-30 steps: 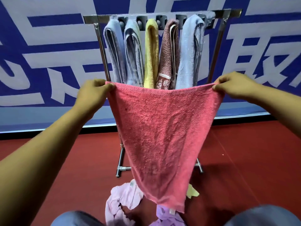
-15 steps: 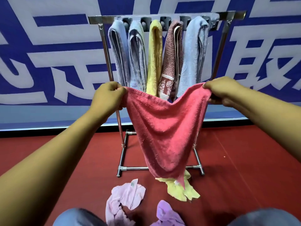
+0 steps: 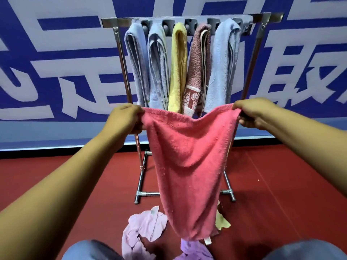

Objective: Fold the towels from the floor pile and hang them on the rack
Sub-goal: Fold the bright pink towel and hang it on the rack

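Observation:
I hold a pink towel [image 3: 189, 158] up in front of the metal rack [image 3: 120, 53]. My left hand [image 3: 124, 119] grips its upper left corner and my right hand [image 3: 253, 113] grips its upper right corner. The top edge sags between my hands and the towel hangs down to just above the floor pile. Several folded towels hang side by side from the rack's top bar: blue ones [image 3: 138, 64], a yellow one [image 3: 178, 68], a brown patterned one [image 3: 198, 72]. On the floor lie a lilac towel [image 3: 142, 231], a purple one [image 3: 195, 250] and a yellow cloth [image 3: 222, 223].
The rack's feet [image 3: 139, 196] stand on red floor [image 3: 281, 184] close behind the pile. A blue and white banner wall [image 3: 56, 72] rises right behind the rack. My knees [image 3: 90, 250] show at the bottom edge.
My hands came closer together, then spread a little again, and the towel, first stretched flat and wide, now hangs longer and narrower with a sagging top edge.

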`<state>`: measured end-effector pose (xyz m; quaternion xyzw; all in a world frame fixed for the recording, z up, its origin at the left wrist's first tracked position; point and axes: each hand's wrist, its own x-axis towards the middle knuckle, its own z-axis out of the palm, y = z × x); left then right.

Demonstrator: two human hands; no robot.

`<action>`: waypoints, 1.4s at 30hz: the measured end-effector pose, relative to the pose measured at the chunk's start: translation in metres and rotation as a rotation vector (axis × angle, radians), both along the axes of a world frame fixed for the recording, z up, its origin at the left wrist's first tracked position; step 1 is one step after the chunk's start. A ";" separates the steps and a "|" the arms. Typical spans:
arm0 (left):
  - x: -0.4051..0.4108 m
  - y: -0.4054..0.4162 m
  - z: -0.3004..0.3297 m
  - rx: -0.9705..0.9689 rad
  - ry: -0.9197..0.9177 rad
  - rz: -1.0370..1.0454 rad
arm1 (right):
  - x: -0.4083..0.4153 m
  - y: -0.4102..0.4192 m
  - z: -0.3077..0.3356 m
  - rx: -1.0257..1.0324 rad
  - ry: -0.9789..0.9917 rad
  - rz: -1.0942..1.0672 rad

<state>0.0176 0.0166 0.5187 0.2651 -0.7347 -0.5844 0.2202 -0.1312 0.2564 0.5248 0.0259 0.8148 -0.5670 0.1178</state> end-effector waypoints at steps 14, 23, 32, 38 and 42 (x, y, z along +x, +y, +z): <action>-0.008 0.065 -0.002 0.391 -0.062 -0.378 | 0.033 -0.037 0.003 -0.073 -0.130 0.399; -0.005 0.073 -0.006 0.324 -0.040 -0.379 | 0.051 -0.041 0.001 0.009 0.173 0.613; -0.012 0.074 -0.014 0.185 -0.006 -0.273 | 0.059 -0.042 0.000 0.190 0.632 0.661; -0.013 0.075 -0.015 0.279 -0.004 -0.290 | 0.057 -0.041 0.000 0.279 0.741 0.690; -0.014 0.073 -0.013 0.357 -0.040 -0.306 | 0.060 -0.042 -0.001 0.392 0.756 0.790</action>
